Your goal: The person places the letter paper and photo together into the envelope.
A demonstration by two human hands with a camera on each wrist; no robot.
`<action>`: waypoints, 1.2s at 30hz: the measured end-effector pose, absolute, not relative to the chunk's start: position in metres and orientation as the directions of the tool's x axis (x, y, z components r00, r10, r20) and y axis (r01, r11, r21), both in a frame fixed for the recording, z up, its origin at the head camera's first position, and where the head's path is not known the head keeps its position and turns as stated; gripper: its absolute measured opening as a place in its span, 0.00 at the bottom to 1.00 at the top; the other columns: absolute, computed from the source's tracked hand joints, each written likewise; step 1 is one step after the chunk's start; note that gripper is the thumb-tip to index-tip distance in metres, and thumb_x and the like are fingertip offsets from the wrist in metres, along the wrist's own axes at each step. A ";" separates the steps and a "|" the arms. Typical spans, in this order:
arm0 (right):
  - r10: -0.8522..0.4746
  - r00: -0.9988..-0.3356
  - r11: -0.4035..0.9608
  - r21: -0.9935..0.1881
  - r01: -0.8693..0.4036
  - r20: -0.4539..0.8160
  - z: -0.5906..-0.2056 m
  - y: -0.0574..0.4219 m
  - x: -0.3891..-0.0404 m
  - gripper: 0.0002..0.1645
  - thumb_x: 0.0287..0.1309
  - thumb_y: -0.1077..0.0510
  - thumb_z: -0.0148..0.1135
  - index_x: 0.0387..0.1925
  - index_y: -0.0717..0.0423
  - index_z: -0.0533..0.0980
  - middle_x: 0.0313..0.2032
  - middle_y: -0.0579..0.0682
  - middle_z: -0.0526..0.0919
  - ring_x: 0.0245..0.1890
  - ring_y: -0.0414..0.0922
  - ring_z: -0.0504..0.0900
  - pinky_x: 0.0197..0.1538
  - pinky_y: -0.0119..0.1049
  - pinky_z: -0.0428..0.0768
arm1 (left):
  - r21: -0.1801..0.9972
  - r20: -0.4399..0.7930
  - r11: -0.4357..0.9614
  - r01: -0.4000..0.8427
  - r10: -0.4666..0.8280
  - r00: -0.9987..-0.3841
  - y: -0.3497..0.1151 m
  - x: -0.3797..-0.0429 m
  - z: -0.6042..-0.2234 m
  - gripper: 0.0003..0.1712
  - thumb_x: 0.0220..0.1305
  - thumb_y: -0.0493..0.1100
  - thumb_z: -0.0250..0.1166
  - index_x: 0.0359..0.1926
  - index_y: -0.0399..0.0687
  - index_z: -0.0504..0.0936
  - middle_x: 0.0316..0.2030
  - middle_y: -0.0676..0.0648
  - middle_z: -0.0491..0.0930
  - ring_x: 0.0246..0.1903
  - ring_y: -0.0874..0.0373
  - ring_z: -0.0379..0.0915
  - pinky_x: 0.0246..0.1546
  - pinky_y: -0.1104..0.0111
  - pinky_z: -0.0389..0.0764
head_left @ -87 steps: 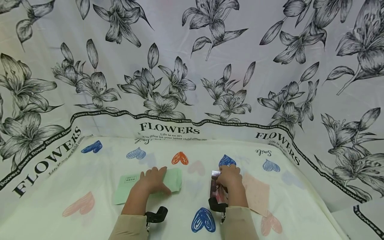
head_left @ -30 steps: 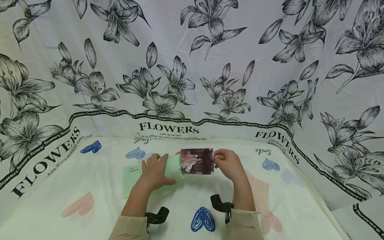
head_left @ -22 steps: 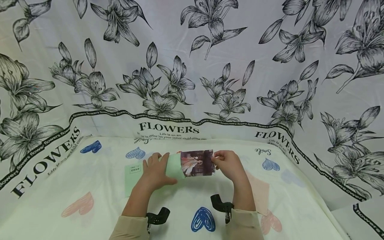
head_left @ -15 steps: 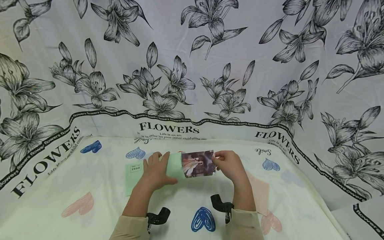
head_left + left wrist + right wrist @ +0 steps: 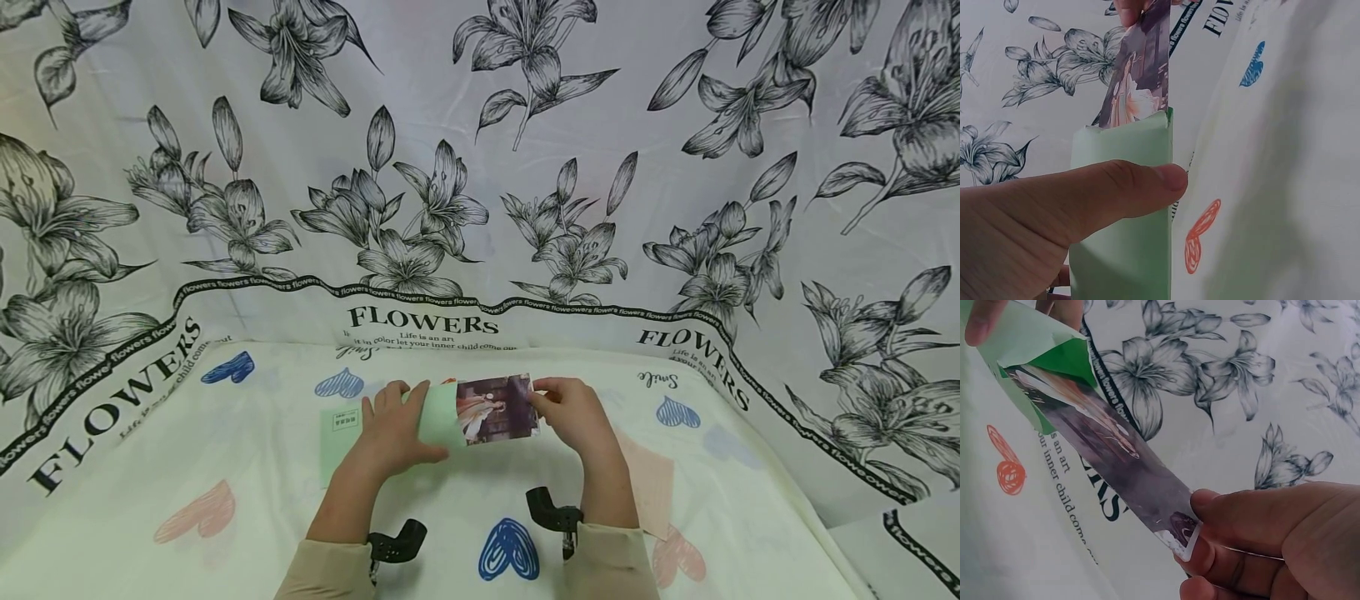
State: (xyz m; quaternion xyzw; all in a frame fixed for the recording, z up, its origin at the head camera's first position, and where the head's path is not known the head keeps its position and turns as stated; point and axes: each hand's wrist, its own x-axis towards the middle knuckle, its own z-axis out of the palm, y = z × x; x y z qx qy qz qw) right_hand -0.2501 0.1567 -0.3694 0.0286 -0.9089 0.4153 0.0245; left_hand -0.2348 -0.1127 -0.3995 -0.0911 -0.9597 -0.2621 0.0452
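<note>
My left hand (image 5: 390, 437) grips a light green envelope (image 5: 438, 421), thumb across its front face in the left wrist view. The envelope is held up off the table with its mouth facing right. A dark photo card (image 5: 497, 408) showing a figure in a pale, flowing dress has its left end in that mouth; most of the card is outside. My right hand (image 5: 573, 417) pinches the card's right end between thumb and fingers. The right wrist view shows the mouth spread, with a darker green lining (image 5: 1066, 359) behind the card.
A pale pink paper piece (image 5: 651, 487) lies on the heart-patterned tablecloth (image 5: 450, 533), partly behind my right forearm. A white curtain (image 5: 435, 100) with black flower drawings rises behind the table. Each wrist wears a black camera mount (image 5: 397, 542).
My right hand has lifted the photo card from the table and brought it left to the envelope's mouth. My left hand has raised the envelope; lately both shift only slightly.
</note>
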 end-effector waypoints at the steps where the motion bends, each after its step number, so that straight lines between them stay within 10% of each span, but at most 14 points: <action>1: -0.031 -0.997 0.657 -0.750 -0.073 0.070 -0.370 0.157 -0.250 0.21 0.69 0.52 0.65 0.59 0.58 0.82 0.42 0.53 0.88 0.37 0.46 0.85 0.42 0.48 0.84 | 0.494 0.135 0.846 0.199 0.151 -0.979 -0.113 -0.235 -0.400 0.62 0.43 0.54 0.85 0.76 0.42 0.64 0.67 0.30 0.60 0.68 0.32 0.51 0.70 0.31 0.35; 24: -0.031 -0.996 0.578 -0.812 -0.085 0.082 -0.369 0.148 -0.253 0.09 0.63 0.54 0.72 0.39 0.54 0.82 0.28 0.47 0.86 0.31 0.50 0.83 0.33 0.41 0.76 | 0.489 0.166 0.846 0.214 0.150 -0.975 -0.115 -0.235 -0.400 0.62 0.44 0.56 0.84 0.76 0.41 0.64 0.66 0.30 0.60 0.68 0.31 0.53 0.69 0.30 0.38; 36: -0.063 -0.992 0.617 -0.777 -0.126 0.111 -0.371 0.148 -0.254 0.11 0.69 0.48 0.66 0.45 0.48 0.86 0.30 0.44 0.86 0.32 0.45 0.81 0.35 0.42 0.78 | 0.500 0.174 0.839 0.217 0.148 -0.973 -0.115 -0.236 -0.400 0.62 0.45 0.57 0.83 0.76 0.41 0.63 0.66 0.30 0.60 0.68 0.32 0.52 0.70 0.30 0.36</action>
